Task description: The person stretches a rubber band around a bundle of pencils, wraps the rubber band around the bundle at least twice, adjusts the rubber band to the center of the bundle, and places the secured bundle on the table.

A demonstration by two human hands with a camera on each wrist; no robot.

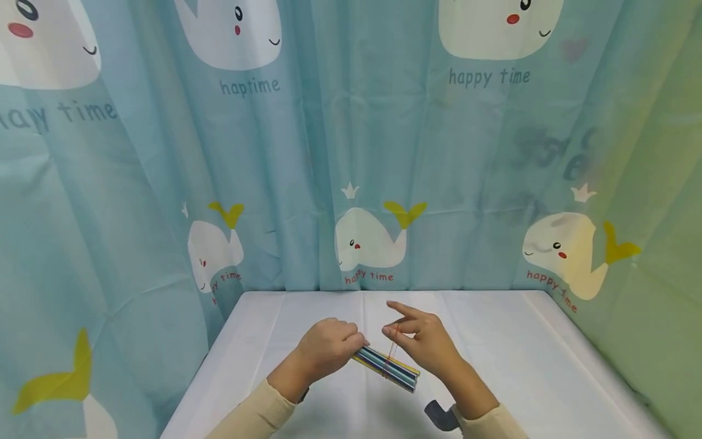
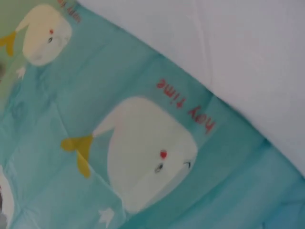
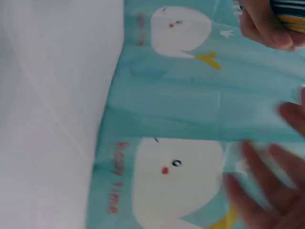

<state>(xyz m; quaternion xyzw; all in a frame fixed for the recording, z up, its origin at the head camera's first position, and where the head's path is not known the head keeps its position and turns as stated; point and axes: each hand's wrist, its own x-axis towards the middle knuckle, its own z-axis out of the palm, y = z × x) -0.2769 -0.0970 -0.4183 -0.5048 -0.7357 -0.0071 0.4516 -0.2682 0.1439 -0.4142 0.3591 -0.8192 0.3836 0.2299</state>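
Observation:
My left hand (image 1: 329, 347) grips one end of a bundle of pencils (image 1: 389, 367), striped dark blue, teal and yellow. The bundle slants down to the right above the white table. Around it runs a thin red rubber band (image 1: 392, 349), stretched upward to my right hand (image 1: 430, 341), whose thumb and fingers hold the loop while another finger points out. In the right wrist view the fingers (image 3: 267, 186) look spread and blurred, and the pencils (image 3: 290, 14) show at the top right corner in the left hand. The left wrist view shows neither hand nor pencils.
Below both hands spreads a white table (image 1: 307, 402). A dark grey curved piece (image 1: 440, 416) shows beside the right sleeve. Light blue curtain (image 1: 373, 152) with whale prints hangs behind the far edge and along the left, with a greener part on the right.

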